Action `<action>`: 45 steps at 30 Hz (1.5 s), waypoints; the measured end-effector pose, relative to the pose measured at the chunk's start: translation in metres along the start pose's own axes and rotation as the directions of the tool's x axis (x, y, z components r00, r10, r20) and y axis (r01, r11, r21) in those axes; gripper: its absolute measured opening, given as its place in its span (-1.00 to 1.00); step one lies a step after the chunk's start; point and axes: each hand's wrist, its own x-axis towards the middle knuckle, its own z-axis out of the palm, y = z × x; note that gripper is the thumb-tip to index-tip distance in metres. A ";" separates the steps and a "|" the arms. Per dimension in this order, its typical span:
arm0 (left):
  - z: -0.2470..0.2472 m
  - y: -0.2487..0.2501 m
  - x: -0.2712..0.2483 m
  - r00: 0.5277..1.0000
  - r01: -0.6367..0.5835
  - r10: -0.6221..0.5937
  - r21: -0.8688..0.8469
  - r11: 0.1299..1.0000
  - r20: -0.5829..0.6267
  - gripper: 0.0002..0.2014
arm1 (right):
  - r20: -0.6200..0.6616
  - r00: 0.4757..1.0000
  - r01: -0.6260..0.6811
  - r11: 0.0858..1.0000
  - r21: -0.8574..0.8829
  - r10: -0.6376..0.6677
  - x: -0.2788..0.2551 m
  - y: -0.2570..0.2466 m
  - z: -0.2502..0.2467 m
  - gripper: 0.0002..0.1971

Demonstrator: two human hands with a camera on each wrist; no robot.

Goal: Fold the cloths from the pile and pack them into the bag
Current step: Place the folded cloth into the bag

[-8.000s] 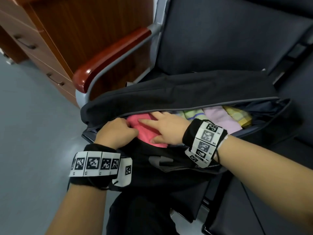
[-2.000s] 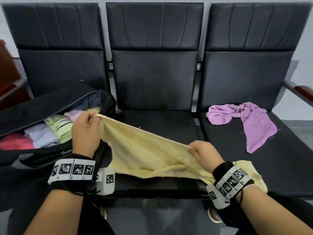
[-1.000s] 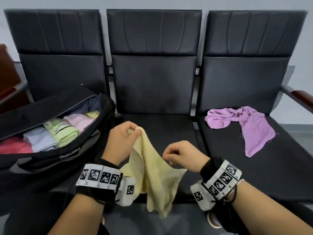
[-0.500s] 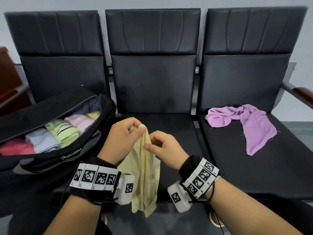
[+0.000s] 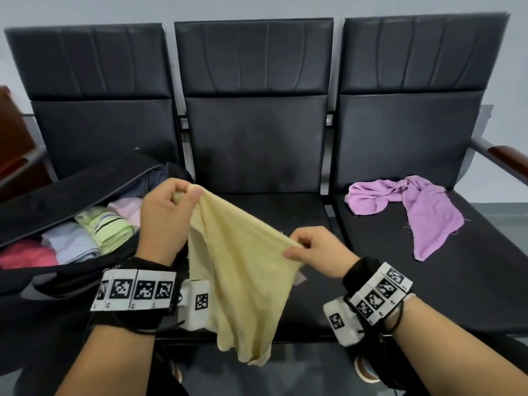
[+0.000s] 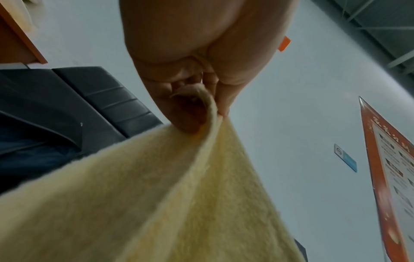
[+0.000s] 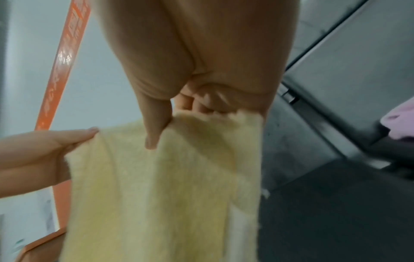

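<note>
Hanging between two pinches, the yellow cloth (image 5: pixel 243 270) runs with its held edge as the long axis, slanting from the left hand (image 5: pixel 165 221), which is higher and farther out, down to the right hand (image 5: pixel 317 250), which is lower and closer to the body. Seen from the head view, the rest of the cloth drops below both grips in front of the middle seat (image 5: pixel 285 207). The bag (image 5: pixel 71 192) lies open just beyond the left hand, folded cloths showing inside; the purple cloth (image 5: pixel 414 207) lies well off past the right hand. My guess is the next fold brings the right corner across to the left, so that slant matters.

From the left wrist, thumb and fingers (image 6: pixel 224 99) are pressed together on a bunched corner, and the cloth fans away below and toward the other hand.

From the right wrist, the thumb (image 7: pixel 156 124) clamps the top edge against curled fingers behind it; the left hand's fingertips (image 7: pixel 85 133) pinch the far corner, level with it in this view.
</note>
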 end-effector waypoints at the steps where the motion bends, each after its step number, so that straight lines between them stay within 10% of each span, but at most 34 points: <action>1: -0.003 0.003 0.005 0.999 -0.011 0.011 0.000 1.000 -0.040 -0.86 | -0.054 0.998 -0.017 1.000 -0.003 0.017 0.000 -0.002 -0.011 -0.79; 10: 0.006 0.041 0.031 0.984 -0.155 0.150 -0.055 0.986 -0.098 -0.89 | -0.352 0.933 0.180 0.944 0.276 -0.075 -0.017 -0.035 -0.051 -0.90; 14: 0.035 0.031 0.023 0.984 -0.114 0.108 0.035 0.993 0.144 -0.96 | -0.292 0.949 0.235 0.887 0.396 -0.121 -0.022 -0.045 -0.040 -0.86; 21: 0.064 -0.011 -0.020 0.847 0.026 -0.097 0.142 0.990 0.522 -0.66 | 0.002 0.996 0.081 0.925 0.371 -0.088 -0.023 -0.040 -0.009 -0.68; 25: 0.061 -0.012 -0.030 0.849 0.039 -0.082 0.093 0.995 0.521 -0.63 | 0.156 0.984 0.043 0.964 0.261 -0.086 -0.018 -0.039 0.001 -0.39; 38: 0.043 0.005 -0.048 0.875 0.072 0.001 -0.132 0.989 0.484 -0.81 | -0.149 0.963 0.235 0.971 0.038 -0.227 -0.002 -0.049 0.023 -0.94; 45: 0.038 0.009 -0.054 0.872 0.094 0.000 -0.168 0.981 0.490 -0.82 | -0.148 0.957 0.223 0.960 -0.170 -0.249 0.001 -0.054 0.029 -0.83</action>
